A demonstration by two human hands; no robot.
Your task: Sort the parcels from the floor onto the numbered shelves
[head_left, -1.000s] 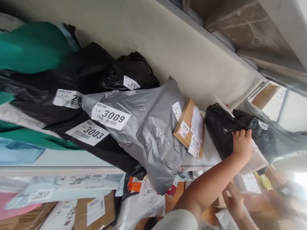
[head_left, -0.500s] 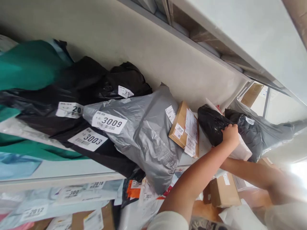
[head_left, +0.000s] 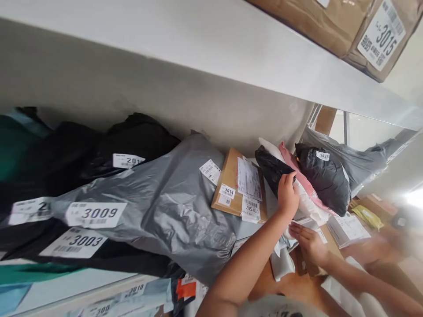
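Note:
My left hand (head_left: 288, 197) is closed on the edge of a small black plastic parcel (head_left: 269, 169) that leans on the shelf. Behind this parcel stand a white bag (head_left: 313, 208) and a pink bag (head_left: 306, 182), both tilted. Lower down, my right hand (head_left: 310, 244) has its fingers stretched out, near the bottom end of the black parcel and some white packets. To the left of my hands lies a flat cardboard parcel (head_left: 228, 169) labelled 3014. A rounded black parcel (head_left: 327, 185) labelled 3023 rests against the pink bag on its right.
A large grey bag (head_left: 188, 189) labelled 3009 overhangs the shelf edge. Black bags (head_left: 139, 136) fill the left side. Overhead runs another white shelf (head_left: 165, 61) bearing a box (head_left: 350, 31). Boxes and a yellow packet (head_left: 368, 215) lie below at the right.
The view has tilted and shifted right. My right hand has come out from behind my left forearm. More of the pink bag shows between the white bag and the black parcel 3023.

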